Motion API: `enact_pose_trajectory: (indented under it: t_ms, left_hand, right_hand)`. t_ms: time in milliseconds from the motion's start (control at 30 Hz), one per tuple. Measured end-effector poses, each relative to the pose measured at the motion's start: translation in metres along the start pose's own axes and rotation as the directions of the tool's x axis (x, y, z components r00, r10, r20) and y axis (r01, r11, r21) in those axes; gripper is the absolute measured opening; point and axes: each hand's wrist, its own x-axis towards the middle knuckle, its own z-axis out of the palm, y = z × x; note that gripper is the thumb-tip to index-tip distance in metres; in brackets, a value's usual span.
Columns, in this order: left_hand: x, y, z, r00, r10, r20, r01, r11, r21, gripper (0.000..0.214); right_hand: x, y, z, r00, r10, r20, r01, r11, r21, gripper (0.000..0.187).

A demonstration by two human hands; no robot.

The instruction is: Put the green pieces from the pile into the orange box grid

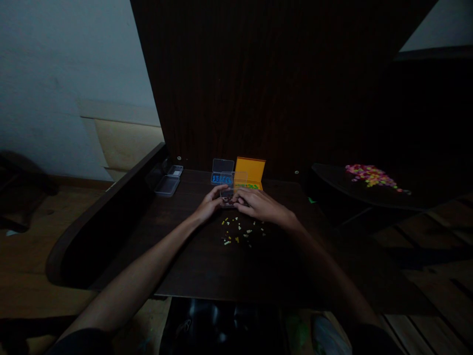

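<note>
A small clear plastic box [228, 205] with its lid raised stands on the dark tabletop in front of me, small dark pieces lying in it. My left hand [212, 204] grips the box by its left side. Over the box's right side, my right hand [256, 203] has its fingers bent and drawn together at the dark pieces; what they hold, if anything, is hidden. Loose yellow and whitish pieces [237, 240] are scattered on the table just below the hands. Behind the clear box are a box of blue pieces [222, 179] and an open orange box [250, 169] with green pieces.
An open clear box [167, 186] sits at the table's left, beside a raised side panel [111, 209]. A dark upright board [236, 84] closes off the back. To the right, a pile of pink and yellow pieces [373, 176] rests on another dark surface.
</note>
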Motion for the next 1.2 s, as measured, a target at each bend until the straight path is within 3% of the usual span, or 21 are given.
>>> enact_pose_trajectory:
  t_ms: [167, 400, 1200]
  left_hand:
    - [-0.004, 0.000, 0.005, 0.999, -0.008, 0.044, 0.005, 0.998, 0.061, 0.053]
    - [-0.005, 0.003, 0.009, 0.998, 0.002, 0.059, -0.006, 0.997, 0.073, 0.052]
    - [-0.008, 0.006, 0.013, 0.998, -0.028, 0.061, 0.028, 1.000, -0.001, 0.053]
  right_hand:
    - [0.023, 0.007, 0.002, 0.994, 0.109, 0.025, -0.106, 0.991, -0.086, 0.019]
    - [0.039, 0.008, 0.010, 0.987, 0.147, 0.070, -0.132, 0.973, -0.190, 0.021]
    - [0.047, 0.030, 0.018, 0.997, 0.012, 0.074, -0.018, 0.997, 0.078, 0.018]
